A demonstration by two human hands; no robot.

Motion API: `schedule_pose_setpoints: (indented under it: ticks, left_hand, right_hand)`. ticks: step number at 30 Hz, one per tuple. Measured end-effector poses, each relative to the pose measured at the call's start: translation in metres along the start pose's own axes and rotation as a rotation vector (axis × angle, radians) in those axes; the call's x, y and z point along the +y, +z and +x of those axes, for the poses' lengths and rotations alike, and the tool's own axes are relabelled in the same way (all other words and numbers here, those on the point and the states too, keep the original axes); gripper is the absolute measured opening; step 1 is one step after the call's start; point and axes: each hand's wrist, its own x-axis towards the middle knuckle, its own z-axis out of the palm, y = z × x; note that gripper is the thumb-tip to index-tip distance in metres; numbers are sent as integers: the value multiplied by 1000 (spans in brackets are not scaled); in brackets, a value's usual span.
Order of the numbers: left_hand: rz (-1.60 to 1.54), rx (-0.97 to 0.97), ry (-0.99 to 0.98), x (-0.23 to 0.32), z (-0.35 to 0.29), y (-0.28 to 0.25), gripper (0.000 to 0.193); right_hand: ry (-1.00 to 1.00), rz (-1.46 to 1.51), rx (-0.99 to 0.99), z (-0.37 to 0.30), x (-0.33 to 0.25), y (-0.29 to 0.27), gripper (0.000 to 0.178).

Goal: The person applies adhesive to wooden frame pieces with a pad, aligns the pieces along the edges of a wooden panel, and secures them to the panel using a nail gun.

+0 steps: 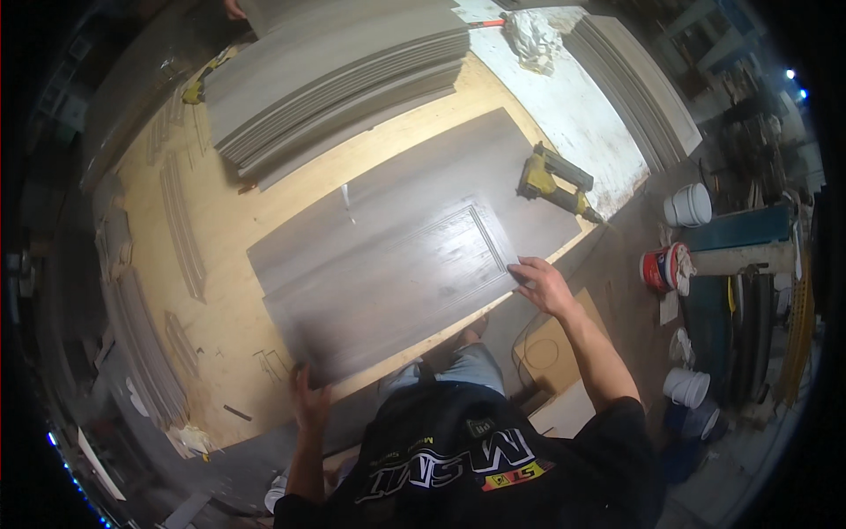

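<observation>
A grey-brown cabinet door panel (397, 295) with a raised frame moulding at its right end lies at the table's near edge. It rests on a larger flat grey board (441, 167). My right hand (545, 286) grips the panel's right edge near the corner, fingertips on top. At the near left corner, my left hand (310, 401) holds the panel's edge between thumb and fingers; dark shadow partly hides the contact. A yellow-and-black nail gun (557, 181) lies on the larger board, beyond my right hand.
A plywood worktable (233, 353) carries a stack of grey panels (344, 79) at the back and thin moulding strips (181, 225) at left. More boards (630, 88) and crumpled plastic (533, 40) sit back right. Buckets (687, 207) stand on the right. Another person's hand (234, 9) shows far back.
</observation>
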Motion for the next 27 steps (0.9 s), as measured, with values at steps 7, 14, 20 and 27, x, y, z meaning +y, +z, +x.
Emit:
schedule_pose_setpoints:
  ticks: [7, 14, 20, 27]
  left_hand:
    - [-32, 93, 82, -22, -18, 27, 75]
    - [114, -6, 13, 61, -19, 4, 86]
    - [231, -122, 342, 223, 34, 39, 92]
    - [304, -323, 948, 410, 116, 157, 81]
  right_hand:
    - [-85, -39, 30, 2, 32, -3, 52]
    - [-188, 85, -10, 19, 55, -38, 54]
    - [-103, -208, 414, 94, 126, -82, 63]
    - [-7, -50, 283, 115, 134, -91, 74]
